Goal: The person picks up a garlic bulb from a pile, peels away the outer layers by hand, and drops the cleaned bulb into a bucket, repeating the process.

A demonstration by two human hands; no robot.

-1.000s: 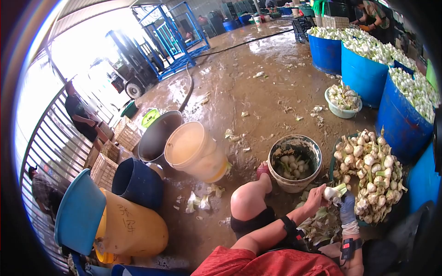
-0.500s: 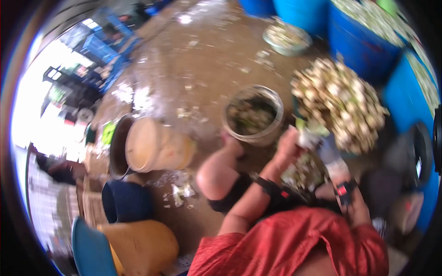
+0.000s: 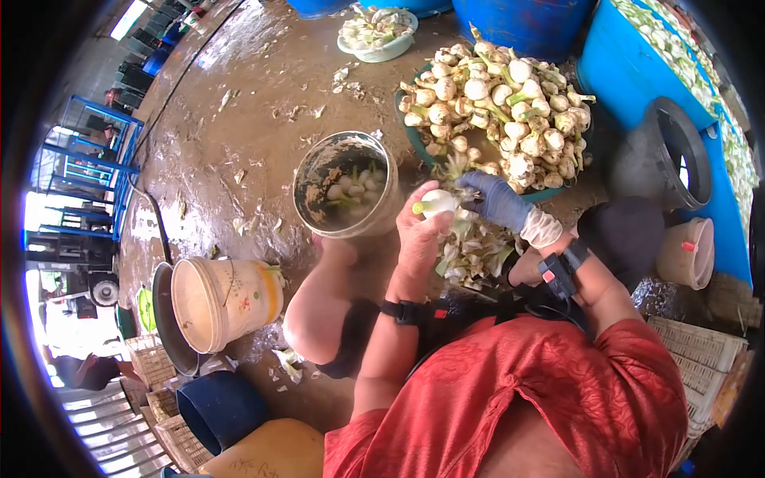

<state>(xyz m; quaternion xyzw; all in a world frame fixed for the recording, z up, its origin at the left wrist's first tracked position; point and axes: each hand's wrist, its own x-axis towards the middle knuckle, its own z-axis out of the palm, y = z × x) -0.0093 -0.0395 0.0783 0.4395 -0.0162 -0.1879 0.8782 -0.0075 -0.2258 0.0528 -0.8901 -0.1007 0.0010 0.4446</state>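
My bare left hand (image 3: 420, 235) is closed round a garlic bulb (image 3: 438, 204), smooth and white with a cut green stem end pointing left. Beside the bulb is my right hand (image 3: 500, 201), in a blue glove over a white one. Its fingers are curled, with pale shreds of garlic skin at the fingertips; part of its grip is hidden. Below both hands lies a heap of peelings (image 3: 476, 253). Just beyond them, a wide green basin (image 3: 416, 145) is piled with unpeeled garlic bulbs (image 3: 522, 95). Left of my hands stands a bucket (image 3: 344, 231) holding peeled bulbs.
A pale bowl of peelings (image 3: 378, 52) sits on the wet floor ahead, near blue barrels (image 3: 518, 28). To the right are a dark tub (image 3: 677, 155) and a small bucket (image 3: 687, 253). On the left, a tipped white bucket (image 3: 231, 307) lies near a dark blue bucket (image 3: 219, 406).
My view has turned, so basin and buckets appear farther left. Both hands stay close together; the bulb in my left hand now shows clearly, and the earlier blur is gone.
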